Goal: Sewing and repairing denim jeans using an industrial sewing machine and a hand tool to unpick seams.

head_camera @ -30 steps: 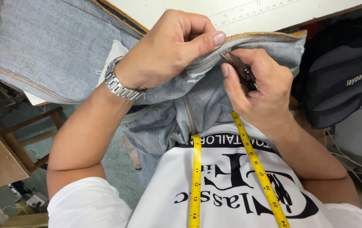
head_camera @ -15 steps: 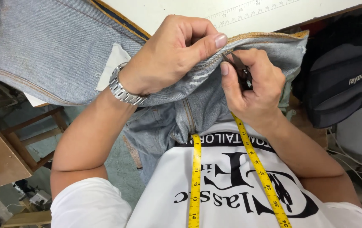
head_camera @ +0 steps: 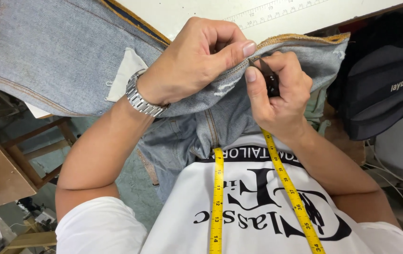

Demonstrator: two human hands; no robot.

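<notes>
Light blue jeans (head_camera: pixel 60 61) lie inside out over the edge of a white table (head_camera: pixel 201 11) and hang into my lap. My left hand (head_camera: pixel 196 61), with a metal watch on its wrist, pinches a fold of the denim near the hem. My right hand (head_camera: pixel 276 94) is closed around a small dark blade tool (head_camera: pixel 265 70), its tip touching the seam right beside my left thumb. A yellow measuring tape (head_camera: pixel 218 197) hangs from my neck over my white printed shirt.
A black backpack (head_camera: pixel 380 89) sits to the right against the table. A wooden stool (head_camera: pixel 3 169) stands at the lower left. A ruler scale (head_camera: pixel 276 7) is printed along the table top. Cables lie on the floor at the right.
My right hand has shifted slightly along the seam with the tool; my left hand keeps its pinch on the denim. Little else has moved.
</notes>
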